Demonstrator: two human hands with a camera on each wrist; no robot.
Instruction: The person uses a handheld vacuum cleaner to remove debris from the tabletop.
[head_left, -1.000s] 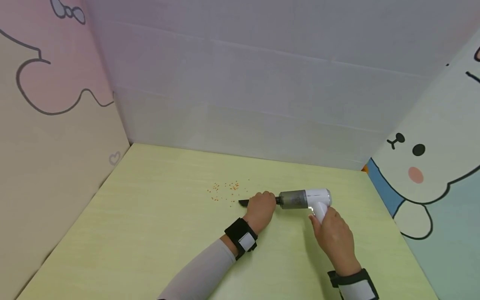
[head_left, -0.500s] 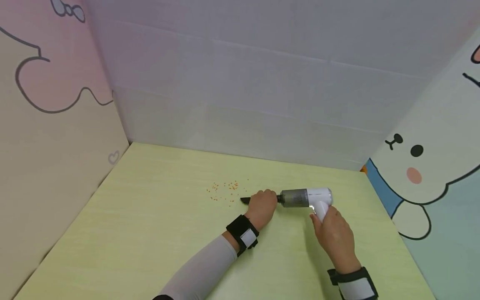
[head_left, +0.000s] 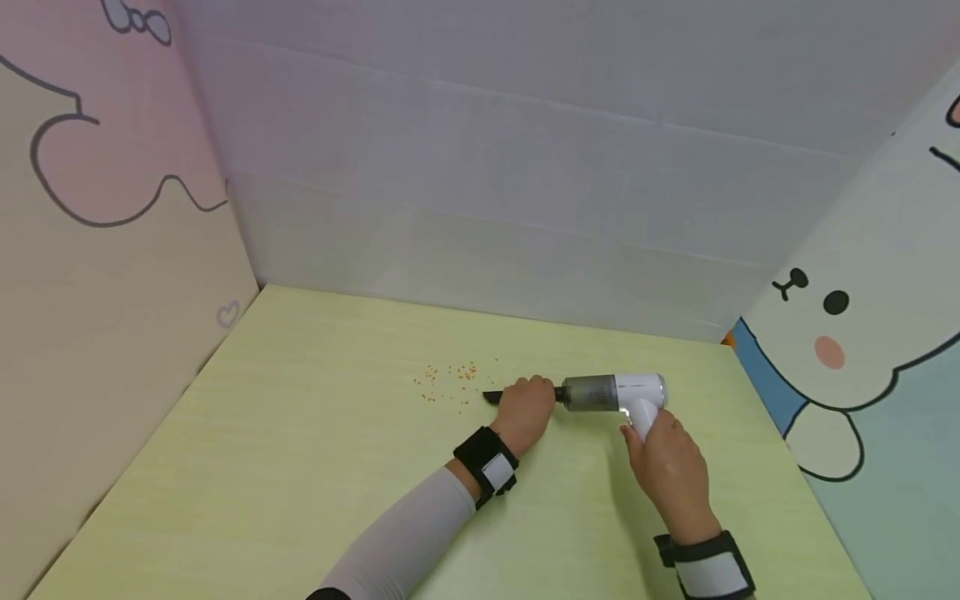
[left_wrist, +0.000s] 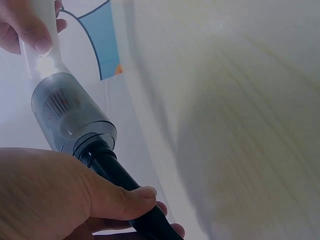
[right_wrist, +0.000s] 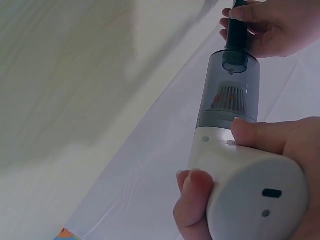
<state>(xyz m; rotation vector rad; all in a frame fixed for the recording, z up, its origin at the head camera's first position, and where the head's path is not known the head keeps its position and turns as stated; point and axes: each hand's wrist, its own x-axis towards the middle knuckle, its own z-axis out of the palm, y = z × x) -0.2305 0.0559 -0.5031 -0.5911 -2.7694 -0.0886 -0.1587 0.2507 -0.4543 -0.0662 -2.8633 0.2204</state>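
Observation:
A white handheld vacuum cleaner (head_left: pixel 639 388) with a clear grey dust cup (head_left: pixel 590 393) lies level across both hands in the head view. My left hand (head_left: pixel 527 410) grips its black nozzle (left_wrist: pixel 117 172), thumb on top and fingers round the far side. The nozzle's slanted tip (head_left: pixel 492 397) points left, just right of scattered small orange bits (head_left: pixel 453 382). My right hand (head_left: pixel 670 469) holds the white handle, thumb on the body near a small lit spot in the right wrist view. Inside the cup, a ribbed filter (right_wrist: pixel 230 97) shows a few orange specks.
The pale yellow tabletop (head_left: pixel 300 433) meets a plain whitish back wall (head_left: pixel 480 250). Decorated side panels stand left (head_left: pixel 135 333) and right (head_left: pixel 885 433), the right one with a cartoon face. Both wrists wear black straps.
The vacuum cleaner and left hand have shifted slightly right and upward in the head view, drawing the nozzle tip a little away from the orange bits. Both grips look unchanged.

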